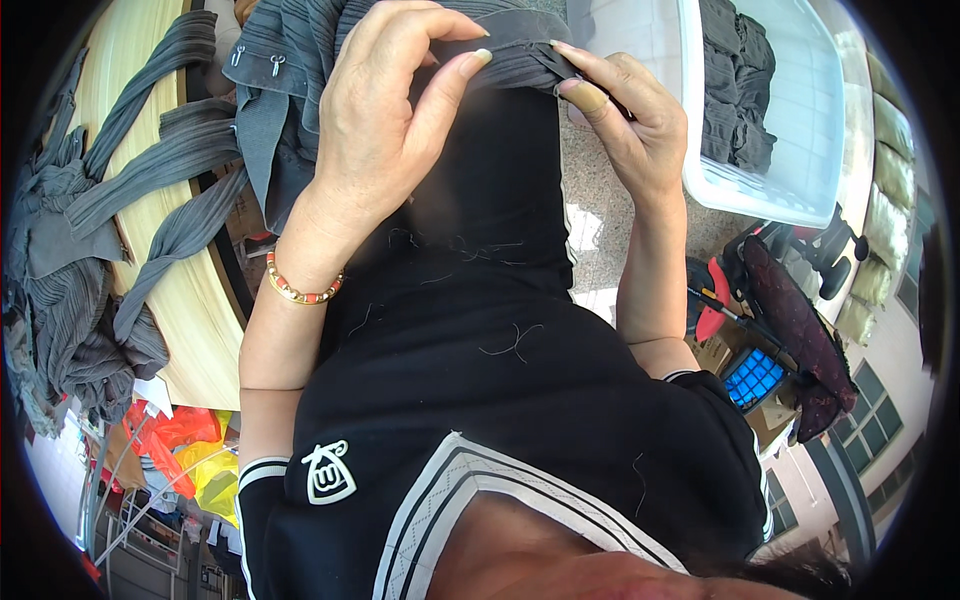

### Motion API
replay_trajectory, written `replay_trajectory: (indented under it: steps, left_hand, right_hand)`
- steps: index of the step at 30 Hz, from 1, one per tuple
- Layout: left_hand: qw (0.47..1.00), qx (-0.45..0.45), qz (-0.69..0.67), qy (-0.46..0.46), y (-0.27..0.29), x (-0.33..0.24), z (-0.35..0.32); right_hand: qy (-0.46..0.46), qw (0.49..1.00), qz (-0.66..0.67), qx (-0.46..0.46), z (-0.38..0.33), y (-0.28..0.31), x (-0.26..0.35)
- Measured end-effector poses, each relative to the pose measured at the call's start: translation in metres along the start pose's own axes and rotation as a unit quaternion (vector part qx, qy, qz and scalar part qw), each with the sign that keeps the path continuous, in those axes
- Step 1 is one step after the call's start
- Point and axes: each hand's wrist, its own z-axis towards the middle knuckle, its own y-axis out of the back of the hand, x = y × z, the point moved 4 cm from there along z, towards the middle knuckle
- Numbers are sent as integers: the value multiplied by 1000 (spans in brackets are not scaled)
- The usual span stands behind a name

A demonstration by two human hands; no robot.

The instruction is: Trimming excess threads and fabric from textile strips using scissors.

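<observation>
Cloth (527, 68) of dark grey hangs near the upper edge of view, pinched by the right hand (632, 112); whether the left hand (382, 120) grips it, I cannot tell. Speckled floor (598, 172) separates black clothing (500, 290) from the translucent bin (805, 130).

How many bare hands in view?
2: the left bare hand, top, left of centre; the right bare hand, top, right of centre. Both are at grey ribbed fabric.

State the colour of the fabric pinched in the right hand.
The fabric is dark grey; it shows best in the head view.
</observation>
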Motion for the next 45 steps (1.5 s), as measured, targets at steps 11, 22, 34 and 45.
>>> replay_trajectory:
  steps: [11, 22, 34, 45]
  left_hand:
    - [1000, 3, -11, 0, 0, 1, 1]
    - [1000, 0, -17, -10, -1, 1, 1]
    - [962, -87, -217, 139, 29, 40, -38]
    - [996, -76, -2, 46, 20, 10, -43]
  right_hand:
    - [5, 1000, 9, 13, 5, 2, 3]
    - [13, 1000, 19, 11, 6, 3, 3]
    - [-63, 988, 114, -86, -8, 17, -11]
    - [-115, 986, 107, -64, 5, -4, -18]
